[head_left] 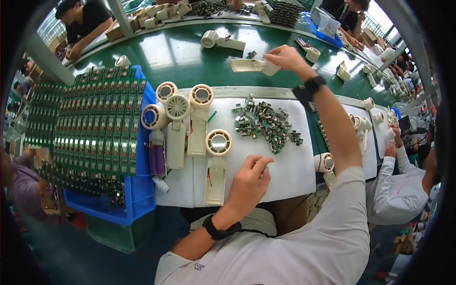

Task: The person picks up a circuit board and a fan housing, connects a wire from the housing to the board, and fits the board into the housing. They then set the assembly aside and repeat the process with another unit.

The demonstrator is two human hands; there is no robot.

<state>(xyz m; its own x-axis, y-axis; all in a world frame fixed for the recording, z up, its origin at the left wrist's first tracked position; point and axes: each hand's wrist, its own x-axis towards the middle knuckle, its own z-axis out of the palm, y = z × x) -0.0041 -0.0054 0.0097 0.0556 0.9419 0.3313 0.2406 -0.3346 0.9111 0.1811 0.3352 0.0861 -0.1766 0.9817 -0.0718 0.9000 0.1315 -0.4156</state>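
Out over the green belt, my right hand (287,58) is closed at the head end of a cream handheld fan (244,65); its opened handle points left. My left hand (249,183) hovers above the white mat (289,178), fingers loosely curled, thumb and index apart, with nothing visible in it. Beyond that hand lies a heap of small green circuit boards (266,123). To its left, a cream fan (217,164) lies with its handle shell open and a red wire inside. Several more fans stand beside it, among them one with a purple battery (157,159) in its handle.
A blue bin (145,190) at left bears stacked green circuit-board panels (99,123). The green conveyor belt (175,59) crosses beyond the mat, carrying another fan (223,42) and several loose ones farther right. Co-workers sit across the belt and at the right; a blue tray (327,39) stands at far right.
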